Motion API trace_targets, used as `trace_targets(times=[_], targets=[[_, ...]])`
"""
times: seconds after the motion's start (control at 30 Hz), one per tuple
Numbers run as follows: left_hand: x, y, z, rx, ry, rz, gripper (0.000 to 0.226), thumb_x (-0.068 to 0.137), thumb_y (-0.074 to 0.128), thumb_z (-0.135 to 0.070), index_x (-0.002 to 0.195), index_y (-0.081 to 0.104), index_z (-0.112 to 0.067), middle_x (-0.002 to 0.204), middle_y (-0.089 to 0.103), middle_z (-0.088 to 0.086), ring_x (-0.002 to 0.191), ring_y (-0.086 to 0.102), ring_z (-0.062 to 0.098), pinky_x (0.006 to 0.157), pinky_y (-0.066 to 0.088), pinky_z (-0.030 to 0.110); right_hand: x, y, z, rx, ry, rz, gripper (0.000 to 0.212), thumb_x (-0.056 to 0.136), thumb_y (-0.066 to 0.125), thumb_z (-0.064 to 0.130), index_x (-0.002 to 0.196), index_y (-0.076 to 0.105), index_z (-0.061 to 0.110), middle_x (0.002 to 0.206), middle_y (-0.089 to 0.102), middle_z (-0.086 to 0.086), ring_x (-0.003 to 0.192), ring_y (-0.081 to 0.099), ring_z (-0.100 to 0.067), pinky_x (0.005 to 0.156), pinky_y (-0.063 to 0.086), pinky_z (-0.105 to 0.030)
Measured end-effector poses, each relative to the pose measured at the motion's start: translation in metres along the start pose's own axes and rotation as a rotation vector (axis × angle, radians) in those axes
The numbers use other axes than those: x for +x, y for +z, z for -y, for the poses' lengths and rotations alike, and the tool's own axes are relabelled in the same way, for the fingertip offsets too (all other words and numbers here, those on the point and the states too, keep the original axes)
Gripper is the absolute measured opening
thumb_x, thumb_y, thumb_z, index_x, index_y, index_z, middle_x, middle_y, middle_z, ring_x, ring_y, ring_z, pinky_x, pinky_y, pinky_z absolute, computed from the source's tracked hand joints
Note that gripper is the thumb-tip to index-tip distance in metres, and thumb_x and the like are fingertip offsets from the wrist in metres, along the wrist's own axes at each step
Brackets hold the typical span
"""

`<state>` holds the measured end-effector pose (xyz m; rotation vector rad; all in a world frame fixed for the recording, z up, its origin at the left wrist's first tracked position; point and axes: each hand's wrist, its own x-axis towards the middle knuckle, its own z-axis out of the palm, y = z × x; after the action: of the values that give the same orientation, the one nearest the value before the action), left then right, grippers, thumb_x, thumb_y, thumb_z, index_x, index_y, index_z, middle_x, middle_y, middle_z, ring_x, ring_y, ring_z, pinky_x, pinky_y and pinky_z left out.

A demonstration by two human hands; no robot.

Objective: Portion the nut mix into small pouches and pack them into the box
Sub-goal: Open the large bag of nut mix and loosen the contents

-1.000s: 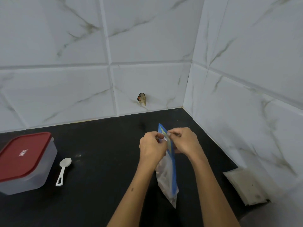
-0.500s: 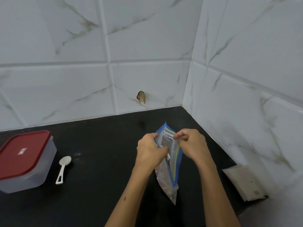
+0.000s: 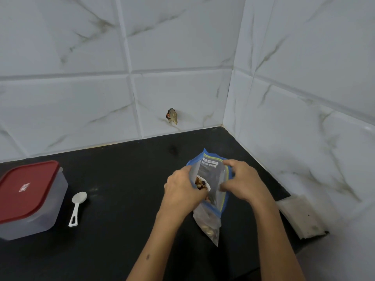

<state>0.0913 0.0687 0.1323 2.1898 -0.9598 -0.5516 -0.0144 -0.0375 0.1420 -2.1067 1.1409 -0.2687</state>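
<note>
A clear zip bag with blue edges [image 3: 211,218] stands on the black counter, its mouth pulled wide. Nut mix [image 3: 200,183] shows inside near the top, and more nuts lie at the bottom. My left hand [image 3: 182,188] grips the bag's left lip. My right hand [image 3: 242,180] holds the right lip. A clear box with a red lid [image 3: 28,197] sits at the far left, lid on. A white plastic spoon [image 3: 78,207] lies beside it on the counter.
The black counter [image 3: 121,179] meets white marble-look tiled walls at the back and right. A small object [image 3: 172,116] is stuck to the back wall. A pale, dirty block [image 3: 302,216] lies at the counter's right edge.
The bag's zip seal went from pinched shut to pulled wide apart, exposing the nuts. Both hands moved apart along the lips.
</note>
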Motion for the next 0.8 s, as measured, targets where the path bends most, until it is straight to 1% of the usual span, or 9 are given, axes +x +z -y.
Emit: trace_targets(times=[0.13,0.23,0.3,0.43,0.53,0.6,0.67,0.73,0.8], targets=[[-0.001,0.000,0.000,-0.007,-0.021,0.079,0.078,0.078,0.074,-0.010,0.144,0.035,-0.021,0.135,0.042,0.004,0.126,0.044,0.022,0.097,0.046,0.035,-0.004,0.002,0.007,-0.054,0.016,0.198,0.079,0.070,0.076,0.001,0.135,0.037,0.024,0.126,0.051,-0.002,0.116,0.051,-0.019,0.088,0.051,-0.031],[-0.004,-0.003,0.002,0.008,-0.019,0.053,0.077,0.081,0.069,-0.006,0.147,0.031,-0.020,0.138,0.039,0.003,0.127,0.042,0.022,0.099,0.044,0.034,-0.004,-0.001,0.005,-0.110,0.028,0.136,0.068,0.074,0.070,-0.002,0.131,0.041,0.019,0.123,0.053,-0.005,0.111,0.053,-0.020,0.085,0.048,-0.028],[-0.005,0.000,0.002,-0.024,0.007,0.009,0.071,0.081,0.066,-0.005,0.143,0.034,-0.020,0.130,0.041,0.003,0.122,0.045,0.021,0.097,0.045,0.034,-0.004,-0.001,0.005,-0.110,0.010,0.094,0.064,0.077,0.068,-0.001,0.132,0.041,0.018,0.123,0.054,-0.006,0.111,0.054,-0.021,0.084,0.048,-0.029],[-0.006,0.001,0.002,-0.109,0.105,-0.142,0.063,0.082,0.063,-0.007,0.139,0.039,-0.020,0.108,0.039,-0.006,0.103,0.047,0.013,0.085,0.044,0.027,-0.003,-0.004,0.002,-0.044,-0.066,0.016,0.072,0.079,0.061,-0.004,0.140,0.035,0.023,0.113,0.055,-0.002,0.098,0.056,-0.017,0.064,0.043,-0.018],[-0.004,0.000,0.004,-0.123,0.096,-0.157,0.059,0.080,0.068,-0.014,0.134,0.045,-0.019,0.109,0.041,-0.009,0.107,0.053,0.016,0.092,0.050,0.034,-0.001,-0.005,-0.002,-0.018,-0.092,0.020,0.068,0.074,0.061,-0.007,0.130,0.043,0.028,0.099,0.057,0.003,0.076,0.053,-0.006,0.049,0.035,-0.011],[-0.001,0.003,0.009,-0.122,0.060,-0.121,0.055,0.079,0.072,-0.020,0.129,0.050,-0.020,0.113,0.051,-0.006,0.107,0.058,0.018,0.092,0.053,0.037,0.004,0.001,-0.006,-0.028,-0.084,0.044,0.066,0.071,0.068,-0.005,0.125,0.048,0.027,0.110,0.059,-0.002,0.082,0.056,-0.008,0.052,0.039,-0.013],[0.003,0.004,0.013,-0.143,0.014,-0.084,0.049,0.081,0.073,-0.028,0.125,0.053,-0.024,0.113,0.058,-0.003,0.102,0.061,0.015,0.086,0.055,0.035,0.008,0.006,-0.009,-0.031,-0.052,0.075,0.068,0.073,0.071,0.000,0.132,0.047,0.026,0.125,0.053,-0.002,0.091,0.054,-0.010,0.055,0.041,-0.013],[0.005,-0.001,0.014,-0.089,-0.019,-0.078,0.027,0.083,0.070,-0.038,0.106,0.058,-0.030,0.098,0.060,-0.009,0.089,0.061,0.009,0.071,0.054,0.025,0.012,0.005,-0.009,-0.037,-0.046,0.064,0.052,0.077,0.073,0.009,0.124,0.055,0.025,0.125,0.054,0.000,0.090,0.056,-0.008,0.055,0.040,-0.013],[0.010,-0.008,0.013,-0.010,-0.024,-0.126,0.020,0.083,0.068,-0.046,0.087,0.055,-0.031,0.085,0.057,-0.012,0.080,0.058,0.006,0.063,0.048,0.023,0.017,0.003,-0.006,-0.029,-0.083,-0.026,0.022,0.079,0.074,0.021,0.096,0.062,0.026,0.108,0.062,0.004,0.085,0.059,-0.007,0.058,0.042,-0.016]])
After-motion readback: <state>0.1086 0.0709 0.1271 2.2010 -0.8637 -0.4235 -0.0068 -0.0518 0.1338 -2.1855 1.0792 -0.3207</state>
